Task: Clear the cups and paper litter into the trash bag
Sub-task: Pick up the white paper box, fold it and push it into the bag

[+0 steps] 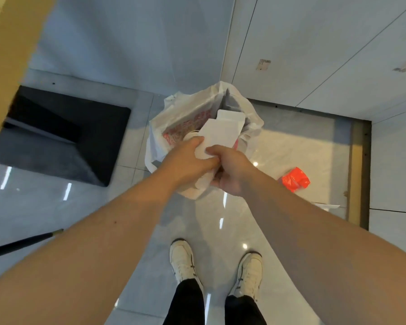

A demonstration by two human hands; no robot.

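A white plastic trash bag [185,111] with red print stands open on the tiled floor in the corner. Over its mouth I hold a flat white paper box [220,132]; its far end points into the bag. My left hand [188,163] grips the box's near left edge and my right hand [232,170] pinches its near right corner. Both hands also press against the bag's front rim. A round white cup rim [191,136] shows inside the bag, just left of the box.
A crumpled red wrapper [295,179] lies on the floor to the right, with a white paper scrap [328,205] nearer the wall. A dark mat [63,137] lies left. A black rod [21,243] crosses at lower left. My white shoes [183,259] stand below.
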